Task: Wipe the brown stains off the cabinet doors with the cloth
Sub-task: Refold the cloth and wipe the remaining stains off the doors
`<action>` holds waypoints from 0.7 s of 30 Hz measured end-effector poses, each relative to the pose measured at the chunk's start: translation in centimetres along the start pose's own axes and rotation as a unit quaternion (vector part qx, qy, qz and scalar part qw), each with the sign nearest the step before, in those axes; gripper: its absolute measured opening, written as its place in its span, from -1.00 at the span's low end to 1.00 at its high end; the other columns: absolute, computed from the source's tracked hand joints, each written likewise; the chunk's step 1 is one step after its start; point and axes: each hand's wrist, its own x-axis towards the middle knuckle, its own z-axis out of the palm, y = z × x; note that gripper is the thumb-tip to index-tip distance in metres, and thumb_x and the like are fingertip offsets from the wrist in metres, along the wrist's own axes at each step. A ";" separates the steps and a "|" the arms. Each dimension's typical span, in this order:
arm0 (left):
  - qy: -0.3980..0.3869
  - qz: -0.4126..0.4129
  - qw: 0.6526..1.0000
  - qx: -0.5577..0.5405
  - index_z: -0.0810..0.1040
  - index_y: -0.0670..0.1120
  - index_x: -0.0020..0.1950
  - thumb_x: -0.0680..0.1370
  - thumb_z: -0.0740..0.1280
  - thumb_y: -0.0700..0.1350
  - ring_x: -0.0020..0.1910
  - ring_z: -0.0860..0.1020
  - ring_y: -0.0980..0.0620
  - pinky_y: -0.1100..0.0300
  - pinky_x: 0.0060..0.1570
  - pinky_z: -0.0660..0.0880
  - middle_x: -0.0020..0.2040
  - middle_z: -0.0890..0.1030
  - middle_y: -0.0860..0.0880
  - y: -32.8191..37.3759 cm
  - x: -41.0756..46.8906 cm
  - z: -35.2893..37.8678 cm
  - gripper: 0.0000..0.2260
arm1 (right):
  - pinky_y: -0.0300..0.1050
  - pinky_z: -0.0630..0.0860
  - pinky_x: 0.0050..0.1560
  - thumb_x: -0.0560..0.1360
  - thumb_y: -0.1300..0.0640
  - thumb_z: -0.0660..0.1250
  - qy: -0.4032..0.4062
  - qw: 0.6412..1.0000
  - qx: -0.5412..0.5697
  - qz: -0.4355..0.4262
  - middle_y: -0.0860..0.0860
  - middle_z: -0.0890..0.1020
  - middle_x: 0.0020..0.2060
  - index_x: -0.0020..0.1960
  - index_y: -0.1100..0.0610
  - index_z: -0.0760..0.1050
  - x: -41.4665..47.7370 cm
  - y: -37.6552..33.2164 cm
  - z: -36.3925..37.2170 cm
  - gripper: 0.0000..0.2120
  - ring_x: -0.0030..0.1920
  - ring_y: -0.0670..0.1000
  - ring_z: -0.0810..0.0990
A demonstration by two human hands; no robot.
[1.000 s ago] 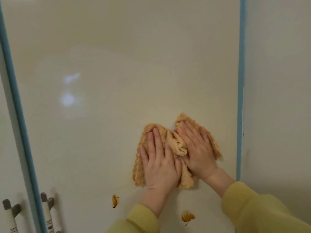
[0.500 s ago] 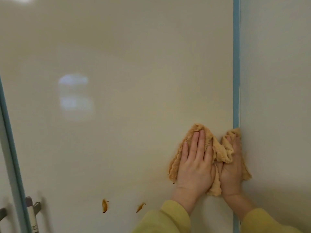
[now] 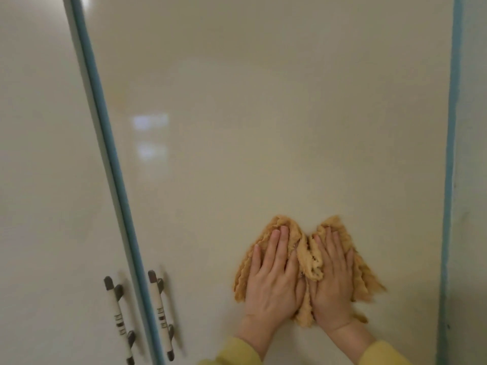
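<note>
A crumpled tan cloth [image 3: 309, 256] lies flat against the glossy cream cabinet door [image 3: 263, 127], low and right of centre. My left hand [image 3: 274, 280] presses on its left half with straight fingers. Beside it, my right hand [image 3: 333, 280] presses on the right half, fingers also straight and pointing up. The two hands nearly touch, with a bunched fold of cloth between them. No brown stain shows on the door in this view; the hands and cloth hide the patch beneath them.
A blue strip [image 3: 116, 180] separates this door from the left door [image 3: 39, 180]. Two white bar handles [image 3: 118, 322] [image 3: 160, 314] flank the strip at the lower left. Another blue strip [image 3: 449, 180] borders the door on the right, beside a pale wall [image 3: 471, 154].
Both hands and the cloth slid right to the blue edge strip, then came back left. The two brown stains seen low on the door earlier are no longer in view.
</note>
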 end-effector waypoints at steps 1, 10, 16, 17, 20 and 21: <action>0.003 -0.012 1.000 0.001 0.18 -0.07 0.42 0.46 0.07 0.07 0.50 -0.16 -0.03 -0.01 0.44 -0.20 0.51 -0.22 -0.10 -0.8 -0.6 -0.2 -0.46 | -0.11 -0.16 0.47 0.61 -0.06 -0.19 -0.002 1.000 -0.008 -0.014 -0.18 -0.11 0.50 0.50 -0.07 -0.12 0.0 -0.9 0.3 -0.53 0.49 -0.14 -0.08; -0.001 -0.057 0.998 -0.015 -0.14 -0.07 0.50 0.59 -0.17 0.07 0.50 -0.15 -0.01 0.01 0.45 -0.20 0.52 -0.20 -0.06 -7.1 -5.8 -1.2 -0.49 | -0.05 -0.10 0.46 0.62 -0.01 -0.17 -0.032 0.994 -0.036 -0.102 -0.12 -0.10 0.51 0.39 0.06 0.21 -1.4 -7.7 3.5 -0.59 0.49 -0.11 -0.05; 0.013 -0.066 0.998 -0.016 -0.16 -0.08 0.50 0.59 -0.19 0.08 0.50 -0.18 -0.02 -0.02 0.44 -0.24 0.52 -0.22 -0.06 -6.9 -6.1 -0.9 -0.49 | -0.09 -0.04 0.46 0.63 0.00 -0.15 -0.026 0.993 -0.026 -0.110 -0.06 0.20 0.44 0.32 0.09 0.28 -1.5 -7.4 3.3 -0.61 0.48 -0.13 -0.01; 0.013 -0.071 0.997 -0.018 -0.16 -0.08 0.50 0.58 -0.19 0.08 0.50 -0.18 -0.03 -0.02 0.44 -0.23 0.52 -0.23 -0.06 -6.6 -6.0 -0.7 -0.49 | -0.08 -0.03 0.45 0.63 0.00 -0.15 -0.023 0.993 -0.021 -0.112 -0.03 0.28 0.38 0.32 0.09 0.28 -1.5 -7.0 3.1 -0.61 0.48 -0.14 -0.01; 0.016 -0.097 0.995 -0.024 -0.15 -0.06 0.50 0.58 -0.18 0.10 0.49 -0.18 -0.03 -0.04 0.43 -0.22 0.51 -0.24 -0.06 -6.0 -5.8 -0.4 -0.48 | -0.05 0.01 0.44 0.63 -0.01 -0.13 -0.004 0.993 -0.009 -0.115 0.00 0.36 0.35 0.33 0.09 0.30 -1.5 -6.6 3.1 -0.61 0.48 -0.13 0.02; 0.015 -0.103 0.994 -0.024 -0.14 -0.06 0.50 0.57 -0.18 0.10 0.49 -0.19 -0.03 -0.04 0.42 -0.21 0.51 -0.24 -0.06 -5.6 -5.7 -0.4 -0.47 | -0.04 0.02 0.44 0.63 -0.01 -0.12 0.000 0.994 -0.007 -0.111 0.00 0.36 0.34 0.33 0.09 0.30 -1.6 -6.3 3.1 -0.61 0.48 -0.13 0.03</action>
